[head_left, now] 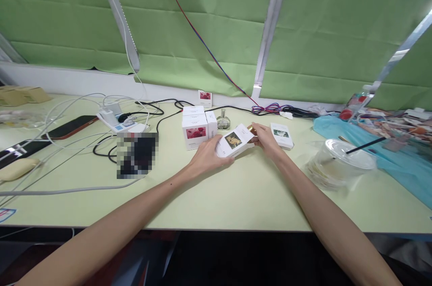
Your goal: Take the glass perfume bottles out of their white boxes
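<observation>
Snugly in the clasped left hand [208, 154], white box [234, 141]; beside it, right hand [265, 136] closed around gold piece [251, 129].

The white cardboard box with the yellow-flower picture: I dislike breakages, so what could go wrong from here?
The white cardboard box in the left hand might knock over the clear glass bottle standing close behind it. The shiny gold-coloured piece at the right hand could slip and drop onto the pale yellow-green table.
</observation>
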`<state>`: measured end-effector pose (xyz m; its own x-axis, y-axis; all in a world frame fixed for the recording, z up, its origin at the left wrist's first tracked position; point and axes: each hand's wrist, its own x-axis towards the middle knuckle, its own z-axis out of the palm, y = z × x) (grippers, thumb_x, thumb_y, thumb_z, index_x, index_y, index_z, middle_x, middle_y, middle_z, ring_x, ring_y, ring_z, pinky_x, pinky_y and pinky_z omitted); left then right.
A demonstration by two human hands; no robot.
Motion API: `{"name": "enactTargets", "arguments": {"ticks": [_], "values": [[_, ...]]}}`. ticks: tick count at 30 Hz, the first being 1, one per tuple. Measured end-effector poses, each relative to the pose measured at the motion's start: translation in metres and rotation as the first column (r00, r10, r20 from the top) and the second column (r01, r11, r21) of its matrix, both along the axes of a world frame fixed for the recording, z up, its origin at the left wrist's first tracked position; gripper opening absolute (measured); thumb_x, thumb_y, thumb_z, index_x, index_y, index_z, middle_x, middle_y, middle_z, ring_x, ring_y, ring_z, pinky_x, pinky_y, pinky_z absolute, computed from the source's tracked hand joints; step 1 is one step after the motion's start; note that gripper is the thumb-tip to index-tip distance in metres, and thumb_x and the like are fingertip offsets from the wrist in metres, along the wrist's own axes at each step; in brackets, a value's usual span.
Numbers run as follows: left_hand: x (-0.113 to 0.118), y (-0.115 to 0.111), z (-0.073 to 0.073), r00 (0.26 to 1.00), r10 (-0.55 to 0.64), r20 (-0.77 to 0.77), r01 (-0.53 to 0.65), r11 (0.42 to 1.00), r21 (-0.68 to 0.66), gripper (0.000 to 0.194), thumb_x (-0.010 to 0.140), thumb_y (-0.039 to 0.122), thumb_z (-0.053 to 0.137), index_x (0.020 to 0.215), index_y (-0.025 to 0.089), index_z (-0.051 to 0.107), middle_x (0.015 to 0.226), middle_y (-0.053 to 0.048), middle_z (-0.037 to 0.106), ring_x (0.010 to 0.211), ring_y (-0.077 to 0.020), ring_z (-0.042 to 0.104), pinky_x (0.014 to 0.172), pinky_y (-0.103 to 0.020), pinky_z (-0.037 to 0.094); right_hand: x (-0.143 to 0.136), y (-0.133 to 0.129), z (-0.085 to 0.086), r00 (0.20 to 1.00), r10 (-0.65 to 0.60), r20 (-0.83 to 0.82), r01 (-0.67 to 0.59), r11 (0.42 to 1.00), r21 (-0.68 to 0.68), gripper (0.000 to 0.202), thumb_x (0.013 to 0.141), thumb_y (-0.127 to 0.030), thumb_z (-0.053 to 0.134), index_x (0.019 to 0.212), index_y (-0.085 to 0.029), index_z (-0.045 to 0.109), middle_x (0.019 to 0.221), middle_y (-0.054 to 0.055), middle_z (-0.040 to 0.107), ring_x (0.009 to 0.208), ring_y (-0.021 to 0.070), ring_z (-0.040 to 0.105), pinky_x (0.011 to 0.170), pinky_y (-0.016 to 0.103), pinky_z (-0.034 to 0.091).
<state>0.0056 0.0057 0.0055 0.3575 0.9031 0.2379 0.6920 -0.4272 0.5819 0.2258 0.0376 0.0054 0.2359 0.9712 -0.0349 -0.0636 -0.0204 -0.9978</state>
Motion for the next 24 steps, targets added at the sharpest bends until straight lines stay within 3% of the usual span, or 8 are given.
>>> {"name": "enactTargets", "arguments": {"ticks": [13, 24], "values": [[-0.0007, 0.0021, -0.0020, 1.000, -0.004, -0.001, 0.004, 1.000, 0.013, 0.073, 0.066, 0.050, 0.076, 0.130, 0.021, 0.058, 0.120, -0.007, 0.069, 0.105, -0.0305, 0.064, 0.074, -0.034, 0.052, 0.0008, 0.0005, -0.0012, 0.999, 0.051, -0.005, -0.051, 0.998, -0.031, 0.030, 0.097, -0.040, 0.055, 0.081, -0.017, 0.066, 0.067, 0.002, 0.064, 0.043, 0.0098, 0.055, 0.044, 0.022, 0.046], [-0.0001, 0.0008, -0.0035, 0.999, 0.011, 0.030, -0.012, 1.000, 0.011, 0.070, 0.065, 0.048, 0.078, 0.128, 0.023, 0.058, 0.120, -0.006, 0.070, 0.107, -0.0311, 0.065, 0.071, -0.032, 0.053, 0.0003, 0.0020, -0.0029, 0.999, 0.015, 0.033, -0.015, 1.000, -0.007, 0.029, 0.096, -0.035, 0.052, 0.077, -0.017, 0.065, 0.064, 0.000, 0.059, 0.045, 0.0124, 0.060, 0.043, 0.023, 0.045]]}}
